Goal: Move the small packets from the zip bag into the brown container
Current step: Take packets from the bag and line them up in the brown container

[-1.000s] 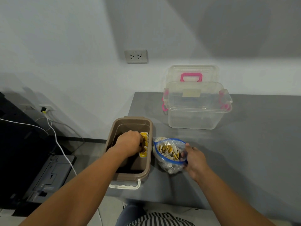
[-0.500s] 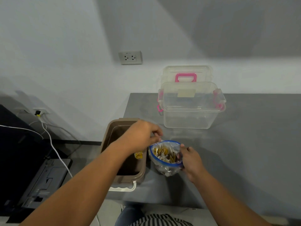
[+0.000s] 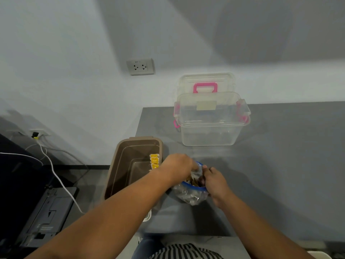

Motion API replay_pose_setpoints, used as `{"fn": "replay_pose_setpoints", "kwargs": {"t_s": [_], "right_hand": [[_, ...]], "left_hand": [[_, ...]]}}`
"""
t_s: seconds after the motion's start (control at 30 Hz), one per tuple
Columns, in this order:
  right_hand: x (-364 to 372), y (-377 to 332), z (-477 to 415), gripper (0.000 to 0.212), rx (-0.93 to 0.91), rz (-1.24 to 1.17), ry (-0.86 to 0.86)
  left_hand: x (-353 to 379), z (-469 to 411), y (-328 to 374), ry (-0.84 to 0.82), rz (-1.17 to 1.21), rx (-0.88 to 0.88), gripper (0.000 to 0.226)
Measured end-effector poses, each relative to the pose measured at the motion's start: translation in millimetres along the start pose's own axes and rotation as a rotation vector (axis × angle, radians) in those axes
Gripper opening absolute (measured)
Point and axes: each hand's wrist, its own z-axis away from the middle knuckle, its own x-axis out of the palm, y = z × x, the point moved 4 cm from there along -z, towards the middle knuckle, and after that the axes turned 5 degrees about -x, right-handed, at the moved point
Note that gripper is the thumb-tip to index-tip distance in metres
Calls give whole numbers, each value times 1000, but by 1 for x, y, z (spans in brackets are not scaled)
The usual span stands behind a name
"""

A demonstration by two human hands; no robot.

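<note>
The clear zip bag (image 3: 192, 195) with a blue rim stands open on the grey table, holding several small yellow and white packets. My right hand (image 3: 214, 181) pinches the bag's right rim. My left hand (image 3: 177, 168) reaches into the bag's mouth from the left; its fingertips are hidden inside, so what they hold cannot be told. The brown container (image 3: 119, 169) sits just left of the bag at the table's left edge. A few yellow packets (image 3: 154, 161) lean against its right inner wall.
A clear plastic box (image 3: 211, 126) with pink latches stands behind on the table (image 3: 280, 165), its lid with a pink handle leaning on the wall. Left of the table, lower down, are a dark machine (image 3: 43, 217) and a white cable (image 3: 61, 184). A wall socket (image 3: 140, 66) is above.
My left hand left yellow packets in the brown container, then crossed right and went into the zip bag's mouth. My right hand stayed on the bag's rim.
</note>
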Motion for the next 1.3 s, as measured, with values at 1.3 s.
{"fn": "replay_pose_setpoints", "kwargs": {"t_s": [1.3], "right_hand": [[5,0,0,28,100,-162,32]], "left_hand": [[-26,29,-37,195,880,-232,30]]}}
